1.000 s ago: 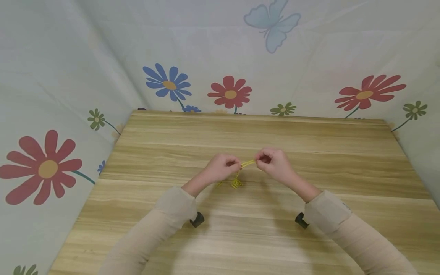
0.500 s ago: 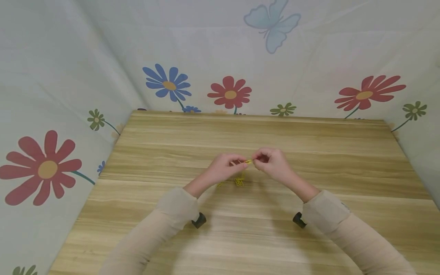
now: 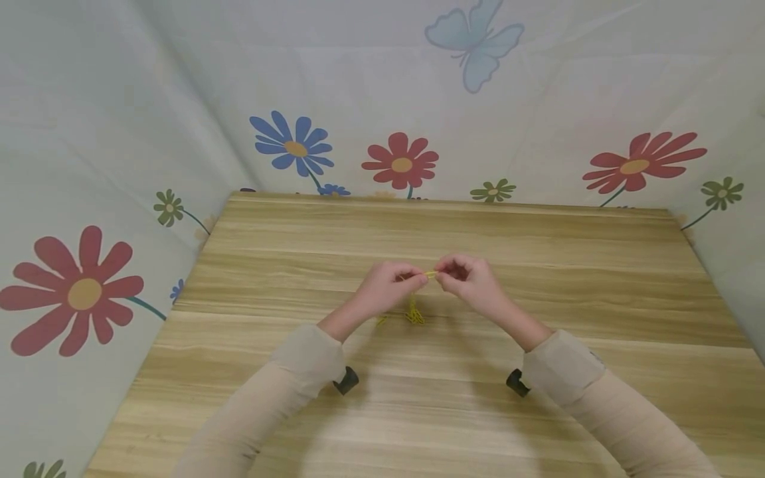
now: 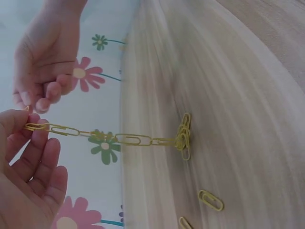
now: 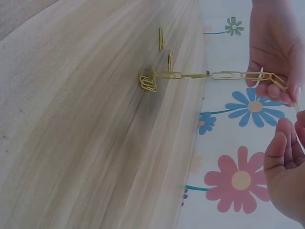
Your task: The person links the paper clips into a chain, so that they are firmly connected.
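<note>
My left hand (image 3: 385, 289) pinches the upper part of a chain of yellow paper clips (image 4: 180, 142) between thumb and fingertips. From those fingers the linked clips hang down to a small heap (image 5: 147, 84) on the table. Facing it, my right hand (image 3: 472, 279) pinches the end paper clip (image 3: 430, 273), a short piece of which shows between both hands' fingertips. Its other fingers are loosely curled, as the left wrist view shows. Most of that end clip is hidden by the fingers.
Two loose yellow paper clips, one nearer (image 4: 210, 200) and one at the frame's edge (image 4: 185, 223), lie beside the heap. The wooden table (image 3: 454, 425) reaches back to a flower-print cloth (image 3: 538, 99). Dark wrist cameras stick out under both sleeves.
Both hands have come closer together and moved slightly up in the head view. Less of the chain shows between their fingertips than a second ago. The heap below has shifted a little.
</note>
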Motion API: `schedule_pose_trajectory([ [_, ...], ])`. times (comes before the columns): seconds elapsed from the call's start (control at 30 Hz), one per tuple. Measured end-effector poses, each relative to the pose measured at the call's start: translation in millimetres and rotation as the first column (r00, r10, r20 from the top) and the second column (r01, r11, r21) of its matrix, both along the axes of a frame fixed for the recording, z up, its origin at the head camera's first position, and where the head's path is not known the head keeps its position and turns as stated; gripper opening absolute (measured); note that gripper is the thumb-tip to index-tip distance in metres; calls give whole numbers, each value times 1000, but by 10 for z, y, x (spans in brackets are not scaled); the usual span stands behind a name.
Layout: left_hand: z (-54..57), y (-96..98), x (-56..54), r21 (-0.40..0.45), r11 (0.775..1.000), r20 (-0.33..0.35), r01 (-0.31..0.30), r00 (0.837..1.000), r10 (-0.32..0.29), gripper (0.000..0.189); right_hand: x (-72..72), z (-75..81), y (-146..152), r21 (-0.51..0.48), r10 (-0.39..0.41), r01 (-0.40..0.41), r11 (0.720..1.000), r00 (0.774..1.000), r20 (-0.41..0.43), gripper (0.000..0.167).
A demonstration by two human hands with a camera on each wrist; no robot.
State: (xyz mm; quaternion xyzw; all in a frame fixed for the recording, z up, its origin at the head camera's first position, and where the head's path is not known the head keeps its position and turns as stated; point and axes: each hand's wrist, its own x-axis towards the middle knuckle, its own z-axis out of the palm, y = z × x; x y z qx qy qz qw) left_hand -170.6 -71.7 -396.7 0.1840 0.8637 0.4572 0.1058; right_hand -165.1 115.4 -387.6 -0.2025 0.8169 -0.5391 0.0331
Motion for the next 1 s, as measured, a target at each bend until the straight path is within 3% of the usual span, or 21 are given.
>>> schedule_pose_trajectory([
  [0.13, 61, -30, -10, 30, 999, 29, -28, 999, 27, 28, -44, -92, 18, -34, -18, 18, 999, 1000, 2, 13],
  [0.27, 142, -59, -24, 67, 997, -12, -32, 999, 33, 24, -63, -166, 14, -30, -15, 15, 999, 1000, 11, 12],
  [0.5, 262, -75, -15, 76, 997, -63, -31, 997, 36, 22, -52, -282, -55, -10, 43, -43, 999, 999, 20, 12],
  [0.77, 283, -78, -59, 52, 995, -105, -90, 990, 95, 24, 23, -408, -152, 16, 124, -125, 992, 992, 30, 12],
  [1.0, 300, -104, -122, 18, 992, -152, -128, 980, 129, 25, 179, -286, -240, 26, 202, -203, 979, 978, 49, 9],
])
